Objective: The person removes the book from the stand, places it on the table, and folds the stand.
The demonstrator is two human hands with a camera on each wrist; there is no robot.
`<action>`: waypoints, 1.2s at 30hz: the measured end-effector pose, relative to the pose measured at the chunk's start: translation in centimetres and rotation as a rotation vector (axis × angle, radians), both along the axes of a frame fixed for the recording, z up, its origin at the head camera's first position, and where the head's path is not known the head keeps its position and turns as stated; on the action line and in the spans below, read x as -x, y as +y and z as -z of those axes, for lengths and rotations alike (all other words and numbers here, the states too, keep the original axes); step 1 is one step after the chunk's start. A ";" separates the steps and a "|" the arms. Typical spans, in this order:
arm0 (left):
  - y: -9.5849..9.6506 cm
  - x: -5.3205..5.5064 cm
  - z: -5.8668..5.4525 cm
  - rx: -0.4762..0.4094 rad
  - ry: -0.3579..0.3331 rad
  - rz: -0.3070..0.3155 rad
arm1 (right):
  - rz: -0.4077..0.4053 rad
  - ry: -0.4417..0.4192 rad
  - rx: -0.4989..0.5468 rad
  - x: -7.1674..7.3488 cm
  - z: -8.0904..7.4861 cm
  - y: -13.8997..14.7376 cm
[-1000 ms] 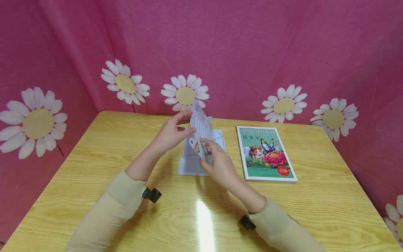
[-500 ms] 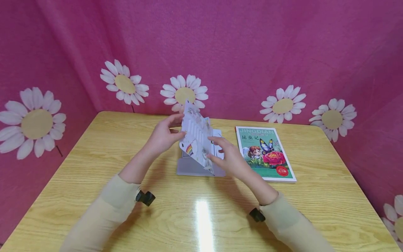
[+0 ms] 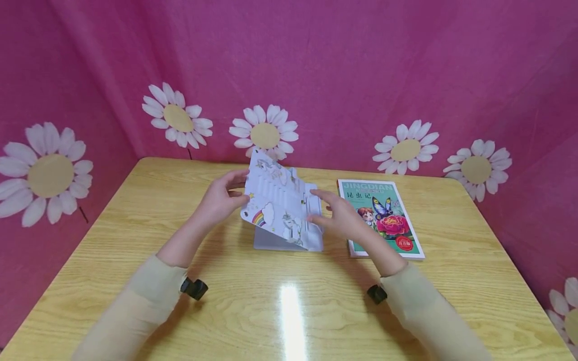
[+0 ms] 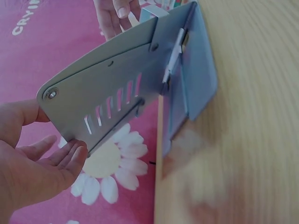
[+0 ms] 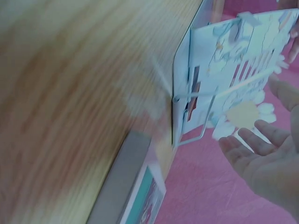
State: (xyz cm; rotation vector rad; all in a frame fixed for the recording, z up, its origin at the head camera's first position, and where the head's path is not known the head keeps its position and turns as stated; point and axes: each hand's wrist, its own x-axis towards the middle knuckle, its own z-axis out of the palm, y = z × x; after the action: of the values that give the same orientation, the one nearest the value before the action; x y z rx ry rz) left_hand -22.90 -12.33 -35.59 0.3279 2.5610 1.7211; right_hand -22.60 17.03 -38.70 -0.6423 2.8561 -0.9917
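Observation:
A white book stand (image 3: 271, 200) printed with unicorns and a rainbow stands at the middle of the table, its slotted panel tilted up from a pale base plate (image 3: 271, 241). At the panel's left edge, my left hand (image 3: 219, 198) holds it between thumb and fingers. The left wrist view shows the plain grey back of the book stand (image 4: 112, 74) beyond my left hand (image 4: 37, 172). My right hand (image 3: 340, 213) is beside the panel's right edge. In the right wrist view, my right hand (image 5: 266, 163) has its fingers spread and relaxed, with nothing in its grasp.
A green-covered children's book (image 3: 393, 200) lies flat to the right of the stand, partly behind my right forearm. The wooden table (image 3: 217, 316) reaches back to a pink curtain (image 3: 334, 75) with daisies. A wire holder (image 5: 201, 126) projects from the stand.
The stand's panel has swung down to the left, so its printed front now faces up more. My left hand moved left with its edge; my right hand drew back rightward off the panel.

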 end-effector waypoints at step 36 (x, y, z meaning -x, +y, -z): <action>-3.4 0.2 5.7 0.009 -0.111 0.015 | -0.166 -0.223 -0.146 5.0 2.2 1.3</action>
State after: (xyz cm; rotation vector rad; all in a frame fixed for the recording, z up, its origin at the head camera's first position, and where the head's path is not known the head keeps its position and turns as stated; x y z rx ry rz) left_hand -23.11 -15.71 -41.29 0.2432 2.4813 1.6726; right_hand -27.57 18.33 -40.90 -0.6938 2.6034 -0.7687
